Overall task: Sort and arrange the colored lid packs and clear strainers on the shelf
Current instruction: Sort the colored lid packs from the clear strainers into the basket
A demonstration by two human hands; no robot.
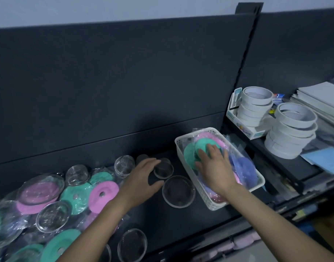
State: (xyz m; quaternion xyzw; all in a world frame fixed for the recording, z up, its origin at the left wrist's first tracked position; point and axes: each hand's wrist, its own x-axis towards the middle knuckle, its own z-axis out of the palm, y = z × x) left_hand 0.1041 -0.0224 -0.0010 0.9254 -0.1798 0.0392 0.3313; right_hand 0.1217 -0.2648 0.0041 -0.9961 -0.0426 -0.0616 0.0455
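A white basket stands on the dark shelf, filled with wrapped lid packs in green, pink and blue. My right hand lies flat on those packs, fingers straight. My left hand hovers with curved fingers at a small clear strainer, thumb near a larger clear strainer; whether it touches is unclear. Several loose pink and green lid packs and clear strainers are heaped at the left.
White tape rolls sit in a box on the neighbouring shelf at right, with a second stack of rolls in front. Stacked white sheets and blue cloths lie further right. A dark back panel rises behind.
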